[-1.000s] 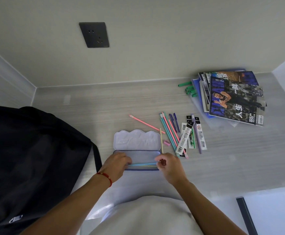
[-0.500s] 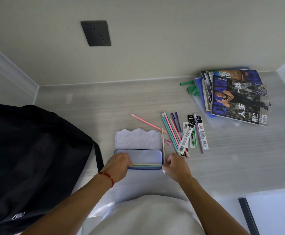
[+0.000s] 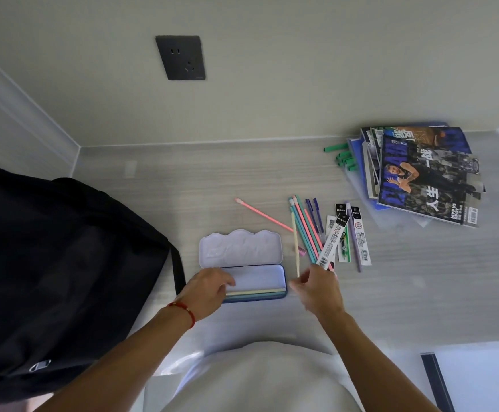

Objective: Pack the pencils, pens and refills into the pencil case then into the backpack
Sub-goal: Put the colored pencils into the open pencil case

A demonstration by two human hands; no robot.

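Resting relaxed on the glossy oblong pencil case (image 3: pixel 260 278), left hand (image 3: pixel 206 292), right hand (image 3: pixel 316 289) pinching a slim cream pencil (image 3: pixel 295 245), wood-grain bench (image 3: pixel 420 278), soft black backpack (image 3: pixel 58 263).

Dim, even indoor light; soft shadows, wide-angle edge distortion.

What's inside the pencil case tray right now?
Pencils, cream and teal, lie along the near wall of the pencil case; the rest of its floor shows bare. The left hand covers the tray's left end, so anything there is hidden.
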